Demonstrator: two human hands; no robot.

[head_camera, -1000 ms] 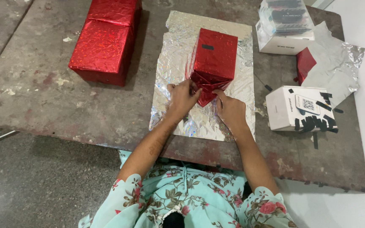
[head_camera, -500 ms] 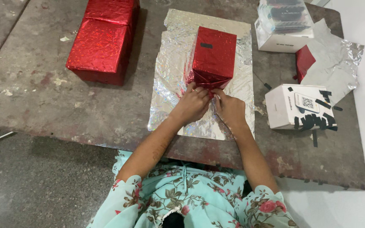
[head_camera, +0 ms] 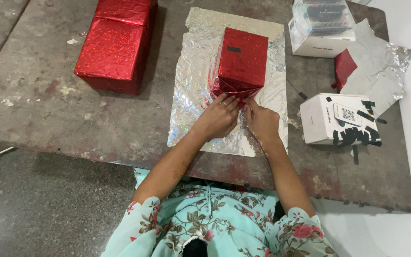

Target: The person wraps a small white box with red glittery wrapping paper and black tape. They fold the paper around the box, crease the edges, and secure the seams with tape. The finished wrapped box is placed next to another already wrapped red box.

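A box wrapped in shiny red paper (head_camera: 241, 59) stands on a silver holographic sheet (head_camera: 196, 76) in the middle of the table. A short black tape strip sits on its top. My left hand (head_camera: 219, 118) and my right hand (head_camera: 261, 121) both press against the folded red paper flap at the box's near end, fingers together on the fold. The flap's tip is hidden under my fingers.
A larger red-wrapped box (head_camera: 115, 43) lies at the back left. At the right are a white box (head_camera: 341, 119) with several black tape strips stuck on it, crumpled silver paper with a red piece (head_camera: 374, 66), and another white box with a clear pack (head_camera: 322, 28). The worn table edge (head_camera: 120, 159) runs near me.
The pointed red flap that hung toward me has been folded up against the box's end. Both hands moved forward and closer together onto it.
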